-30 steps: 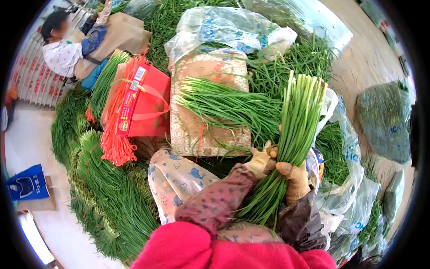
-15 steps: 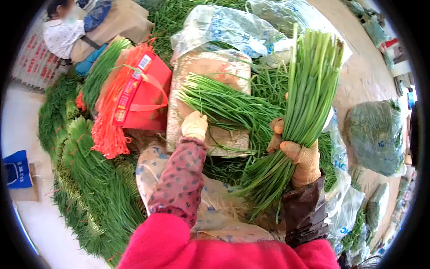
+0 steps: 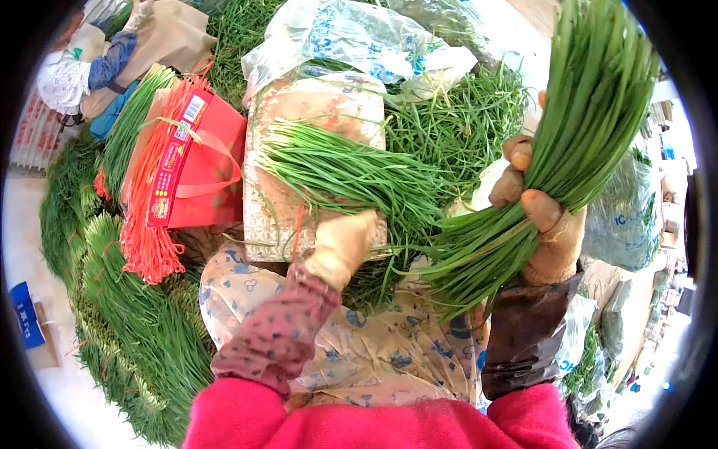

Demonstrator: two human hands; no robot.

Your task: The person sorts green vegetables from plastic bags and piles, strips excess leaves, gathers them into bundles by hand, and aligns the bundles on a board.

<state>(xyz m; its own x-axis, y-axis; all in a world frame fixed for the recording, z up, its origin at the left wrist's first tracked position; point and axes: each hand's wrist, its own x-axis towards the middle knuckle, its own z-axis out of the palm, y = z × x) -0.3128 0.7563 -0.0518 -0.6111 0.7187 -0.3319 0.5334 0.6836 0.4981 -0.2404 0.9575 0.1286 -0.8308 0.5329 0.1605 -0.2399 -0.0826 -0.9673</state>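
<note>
My right hand (image 3: 550, 232), in a stained tan glove, is closed around a thick bunch of green chives (image 3: 598, 90). The bunch is raised and tilted, one end up at the right and the loose leaves hanging lower left. My left hand (image 3: 342, 247), in a pale glove, is at the near edge of a worn board (image 3: 262, 179), beside a pile of chives (image 3: 351, 161) lying across it. Its fingers are turned away and hidden. A thin red tie (image 3: 299, 228) stands out beside the left wrist; I cannot tell whether the hand grips it.
Left of the board stands a red box (image 3: 217, 157) with red ties (image 3: 153, 217) draped over its side. Bundled chives (image 3: 149, 299) are heaped at the left. Loose chives (image 3: 464, 127) and clear plastic bags (image 3: 351, 37) lie beyond the board. Another person (image 3: 75, 82) sits at the upper left.
My right hand has lifted the chives up and to the right. My left hand has moved right and nearer along the board's edge, and a red tie now shows beside it.
</note>
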